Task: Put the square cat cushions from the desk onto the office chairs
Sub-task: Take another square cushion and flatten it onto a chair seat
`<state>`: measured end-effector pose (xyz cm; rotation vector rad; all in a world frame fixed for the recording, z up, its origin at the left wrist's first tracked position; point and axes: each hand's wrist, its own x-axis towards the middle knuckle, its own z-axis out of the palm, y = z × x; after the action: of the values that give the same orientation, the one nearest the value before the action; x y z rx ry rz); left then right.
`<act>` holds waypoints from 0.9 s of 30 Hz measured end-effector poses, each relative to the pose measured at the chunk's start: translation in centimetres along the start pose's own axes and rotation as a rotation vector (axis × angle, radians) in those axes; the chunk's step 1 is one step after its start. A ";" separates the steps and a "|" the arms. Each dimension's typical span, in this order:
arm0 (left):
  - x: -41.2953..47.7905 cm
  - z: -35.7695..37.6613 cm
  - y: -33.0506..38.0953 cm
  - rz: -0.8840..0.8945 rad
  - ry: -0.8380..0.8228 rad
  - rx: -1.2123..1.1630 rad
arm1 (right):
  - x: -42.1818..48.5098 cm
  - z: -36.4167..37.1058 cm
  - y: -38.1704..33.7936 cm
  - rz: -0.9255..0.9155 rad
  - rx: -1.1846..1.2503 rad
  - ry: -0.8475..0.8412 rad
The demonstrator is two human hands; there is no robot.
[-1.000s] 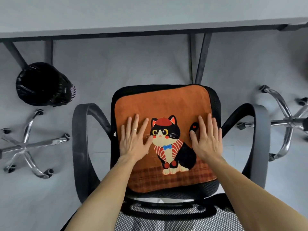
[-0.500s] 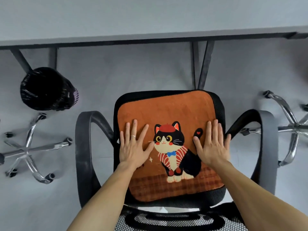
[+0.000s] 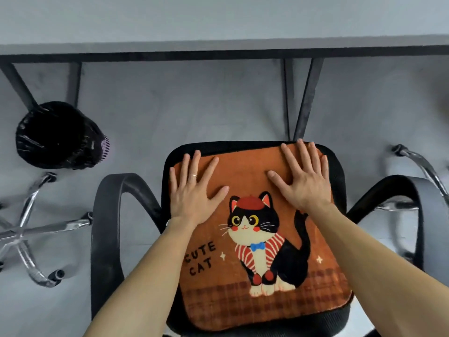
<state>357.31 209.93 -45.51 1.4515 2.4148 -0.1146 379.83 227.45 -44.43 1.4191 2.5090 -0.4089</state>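
Hiding the cushion's (image 3: 244,171) far corners, left hand (image 3: 192,193) and right hand (image 3: 305,184) lie flat.

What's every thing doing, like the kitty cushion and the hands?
Orange square cat cushion: flat on the chair, picture up.
Black mesh office chair: holding the cushion.
Left hand: open, flat on the cushion.
Right hand: open, flat on the cushion.
Black-bagged round bin: standing, bag in place.

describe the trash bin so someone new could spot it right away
Find the long grey desk across the top; under its left end, beside the dark desk legs, the waste bin stands on the floor. It is left of the black office chair carrying the orange cat cushion, beyond a chrome chair base. It alone is round and lined with a glossy black bag.
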 end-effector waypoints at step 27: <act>-17.6 -2.1 4.6 0.077 -0.825 0.300 | -21.6 0.0 -1.5 0.481 0.227 -0.732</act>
<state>368.47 197.73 -37.59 1.2550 1.7017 -0.8964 389.41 209.49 -37.04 1.5226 1.5317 -0.9265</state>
